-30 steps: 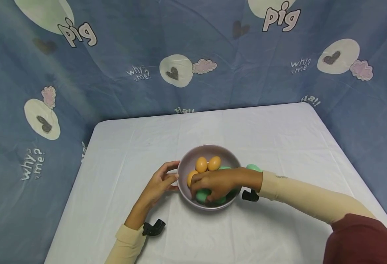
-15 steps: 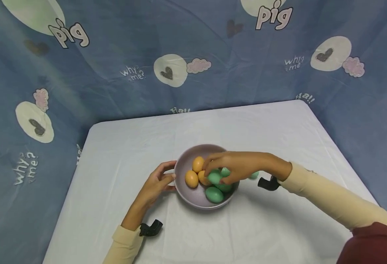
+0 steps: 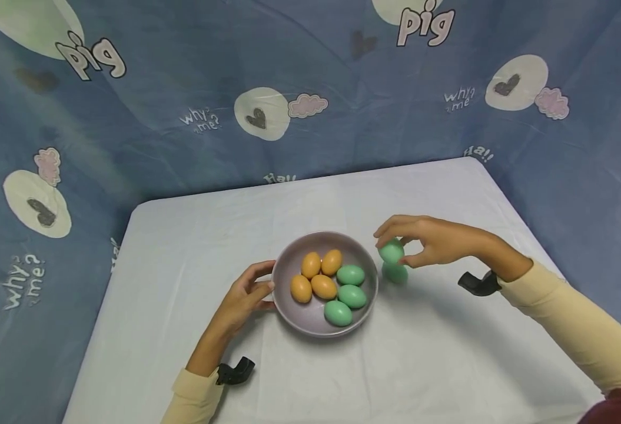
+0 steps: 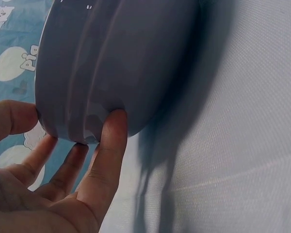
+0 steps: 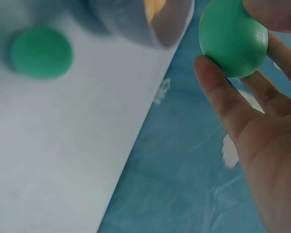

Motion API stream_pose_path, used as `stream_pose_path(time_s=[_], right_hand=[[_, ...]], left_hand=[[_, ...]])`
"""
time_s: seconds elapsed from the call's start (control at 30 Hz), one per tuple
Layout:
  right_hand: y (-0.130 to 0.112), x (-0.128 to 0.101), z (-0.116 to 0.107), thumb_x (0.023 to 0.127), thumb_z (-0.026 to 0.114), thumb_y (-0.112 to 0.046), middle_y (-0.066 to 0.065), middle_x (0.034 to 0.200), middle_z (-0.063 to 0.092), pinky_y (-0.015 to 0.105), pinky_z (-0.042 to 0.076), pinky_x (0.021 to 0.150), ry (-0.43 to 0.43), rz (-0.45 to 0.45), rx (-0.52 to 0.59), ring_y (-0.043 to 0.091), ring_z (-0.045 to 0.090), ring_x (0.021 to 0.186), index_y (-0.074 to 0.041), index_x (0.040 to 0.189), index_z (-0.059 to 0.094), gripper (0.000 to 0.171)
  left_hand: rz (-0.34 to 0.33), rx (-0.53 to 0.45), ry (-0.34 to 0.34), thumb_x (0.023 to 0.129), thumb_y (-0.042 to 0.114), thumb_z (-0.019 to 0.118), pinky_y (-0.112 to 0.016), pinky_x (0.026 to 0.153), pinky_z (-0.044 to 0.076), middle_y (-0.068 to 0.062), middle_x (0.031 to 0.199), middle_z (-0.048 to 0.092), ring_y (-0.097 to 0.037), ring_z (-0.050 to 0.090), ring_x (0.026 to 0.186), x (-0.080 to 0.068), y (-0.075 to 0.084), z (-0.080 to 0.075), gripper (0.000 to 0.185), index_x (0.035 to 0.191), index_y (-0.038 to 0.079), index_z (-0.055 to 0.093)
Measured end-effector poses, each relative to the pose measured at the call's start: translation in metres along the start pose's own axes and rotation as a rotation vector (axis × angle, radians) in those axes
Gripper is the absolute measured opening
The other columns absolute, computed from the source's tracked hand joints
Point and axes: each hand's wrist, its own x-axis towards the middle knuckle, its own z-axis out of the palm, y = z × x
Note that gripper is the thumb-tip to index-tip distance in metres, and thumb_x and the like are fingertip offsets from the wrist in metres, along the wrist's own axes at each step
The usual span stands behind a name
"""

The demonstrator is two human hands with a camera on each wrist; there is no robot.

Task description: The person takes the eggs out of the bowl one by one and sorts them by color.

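Note:
A mauve-grey bowl (image 3: 308, 318) stands on the white-covered table, holding several orange eggs (image 3: 324, 287) on its left side and three green eggs (image 3: 352, 296) on its right. At the bowl's left, my left hand (image 3: 241, 297) touches the outer wall with spread fingertips, also visible in the left wrist view against the bowl (image 4: 131, 53). Just right of the bowl, my right hand (image 3: 434, 240) pinches a green egg (image 3: 391, 251) between thumb and fingers, raised off the table. Another green egg (image 3: 395, 274) lies below it on the cloth, partly overlapped in the head view.
White cloth (image 3: 183, 247) covers the table, its far edge against a blue printed curtain (image 3: 183, 147) that also runs down both sides. Each wrist wears a black camera mount, one at the left wrist (image 3: 236, 372) and one at the right (image 3: 480, 284).
My right hand has come out of the bowl and moved right, carrying a green egg. Eggs once hidden beneath it now show. My left hand stays at the bowl, while the view shifts slightly.

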Motion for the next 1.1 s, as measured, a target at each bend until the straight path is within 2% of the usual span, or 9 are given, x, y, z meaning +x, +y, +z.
stream_pose_path(time_s=[0.2, 0.33, 0.47, 0.57, 0.9, 1.1], right_hand=[[0.023, -0.022, 0.001, 0.084, 0.07, 0.005, 0.005, 0.134, 0.058, 0.032, 0.058, 0.094, 0.067, 0.028, 0.017, 0.018, 0.06, 0.119, -0.014, 0.123, 0.066, 0.043], [0.035, -0.03, 0.004, 0.083, 0.069, 0.008, 0.011, 0.134, 0.058, 0.033, 0.058, 0.094, 0.07, 0.07, 0.056, 0.021, 0.059, 0.12, -0.009, 0.123, 0.065, 0.044], [0.047, -0.035, 0.007, 0.083, 0.068, 0.007, 0.013, 0.135, 0.058, 0.034, 0.058, 0.094, 0.055, 0.121, 0.064, 0.021, 0.059, 0.119, -0.012, 0.123, 0.065, 0.045], [0.055, -0.037, 0.01, 0.083, 0.068, 0.007, 0.013, 0.134, 0.058, 0.037, 0.058, 0.094, 0.042, 0.142, 0.058, 0.023, 0.06, 0.119, -0.013, 0.122, 0.065, 0.044], [0.074, -0.034, 0.024, 0.084, 0.064, 0.008, 0.019, 0.137, 0.056, 0.043, 0.056, 0.096, -0.012, 0.204, 0.094, 0.033, 0.057, 0.124, -0.006, 0.124, 0.065, 0.043], [0.082, -0.035, 0.033, 0.083, 0.064, 0.009, 0.02, 0.136, 0.057, 0.044, 0.057, 0.096, -0.01, 0.202, 0.099, 0.036, 0.056, 0.125, -0.006, 0.124, 0.065, 0.044]], left_hand=[[0.009, -0.009, -0.011, 0.1, 0.009, 0.059, -0.036, 0.077, 0.063, -0.018, 0.154, 0.036, -0.011, 0.063, 0.116, -0.001, 0.0, -0.001, 0.052, 0.148, 0.002, 0.038], [0.015, -0.01, -0.011, 0.1, 0.007, 0.058, -0.037, 0.077, 0.063, -0.019, 0.153, 0.037, -0.011, 0.063, 0.115, -0.001, 0.0, 0.0, 0.051, 0.147, 0.001, 0.039], [0.016, -0.007, -0.014, 0.1, 0.007, 0.058, -0.038, 0.078, 0.063, -0.019, 0.153, 0.037, -0.01, 0.063, 0.115, 0.0, -0.001, 0.001, 0.052, 0.147, 0.001, 0.039], [0.017, -0.001, -0.009, 0.1, 0.007, 0.058, -0.037, 0.078, 0.063, -0.019, 0.152, 0.037, -0.01, 0.063, 0.115, 0.0, -0.002, 0.001, 0.051, 0.147, 0.001, 0.039], [0.019, 0.0, -0.001, 0.1, 0.008, 0.058, -0.035, 0.077, 0.063, -0.019, 0.152, 0.037, -0.01, 0.063, 0.115, -0.002, -0.001, 0.001, 0.052, 0.148, 0.0, 0.037], [0.012, 0.001, -0.003, 0.1, 0.008, 0.058, -0.035, 0.078, 0.063, -0.02, 0.153, 0.036, -0.01, 0.063, 0.115, -0.001, -0.001, 0.001, 0.052, 0.148, 0.001, 0.038]])
